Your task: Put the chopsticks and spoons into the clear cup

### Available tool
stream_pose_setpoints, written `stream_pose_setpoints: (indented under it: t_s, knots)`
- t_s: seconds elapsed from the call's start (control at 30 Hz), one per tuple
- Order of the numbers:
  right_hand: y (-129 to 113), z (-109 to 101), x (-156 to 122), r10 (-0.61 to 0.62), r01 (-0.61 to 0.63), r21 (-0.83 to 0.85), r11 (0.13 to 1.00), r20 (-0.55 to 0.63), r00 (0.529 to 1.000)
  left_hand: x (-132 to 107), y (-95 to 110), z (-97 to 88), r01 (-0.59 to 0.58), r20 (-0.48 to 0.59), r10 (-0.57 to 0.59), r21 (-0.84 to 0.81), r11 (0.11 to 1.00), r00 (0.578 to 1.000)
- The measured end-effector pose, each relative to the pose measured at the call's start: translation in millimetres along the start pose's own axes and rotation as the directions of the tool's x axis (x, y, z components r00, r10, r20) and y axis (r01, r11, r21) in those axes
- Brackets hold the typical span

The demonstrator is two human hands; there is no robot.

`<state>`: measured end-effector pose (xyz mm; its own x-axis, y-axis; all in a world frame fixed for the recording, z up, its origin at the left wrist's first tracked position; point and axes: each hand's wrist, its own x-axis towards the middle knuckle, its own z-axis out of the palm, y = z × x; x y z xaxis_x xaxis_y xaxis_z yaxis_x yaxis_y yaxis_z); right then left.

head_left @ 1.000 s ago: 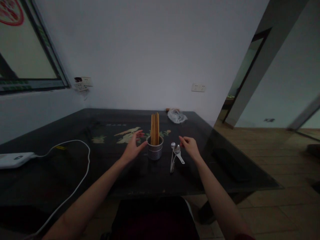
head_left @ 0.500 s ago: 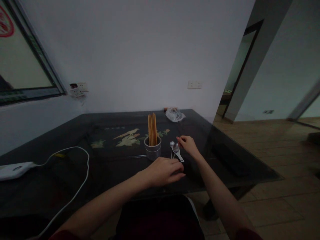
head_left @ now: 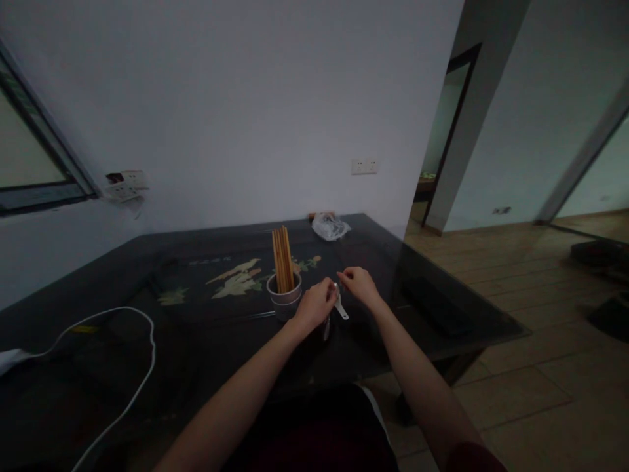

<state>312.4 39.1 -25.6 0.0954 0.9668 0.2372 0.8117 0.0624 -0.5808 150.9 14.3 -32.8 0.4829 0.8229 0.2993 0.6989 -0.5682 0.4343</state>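
Note:
My left hand (head_left: 317,305) is closed at the spoons, just right of the metal cup. A thin metal spoon (head_left: 327,328) shows its handle below those fingers, which cover its upper part. Beside it lies a white-handled spoon (head_left: 343,311) on the dark table, its bowl end partly behind my fingers. My right hand (head_left: 361,284) is just to the right, thumb and fingers drawn together in a pinch. Whatever is between those fingertips is too small to make out. The metal cup (head_left: 285,303) holds several wooden chopsticks (head_left: 283,259) standing upright, leaning slightly left.
On the glossy black table (head_left: 211,354) a white cable (head_left: 153,347) curves at the left. A crumpled clear plastic bag (head_left: 330,226) lies at the back edge near the wall. A long dark object (head_left: 435,305) rests toward the right edge.
My left hand has moved up and forward from in front of the spoons onto them, and its fingers have closed. My right hand stays close by. The view has turned slightly right.

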Motion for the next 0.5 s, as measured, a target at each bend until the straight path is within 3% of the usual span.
stream_pose_setpoints:
  t_s: [0.17, 0.5]
  knots:
    - [1.7, 1.2, -0.9, 0.048, -0.045, -0.042, 0.998, 0.079, 0.996, -1.6, -2.4, 3.1, 0.072, 0.1, -0.085, 0.132, 0.989, 0.991]
    - [6.4, 2.6, -0.8, 0.089, -0.065, -0.099, 0.993, 0.256, 0.962, -4.2, -2.4, 4.8, 0.167, 0.156, -0.21, 0.252, 0.953, 0.965]
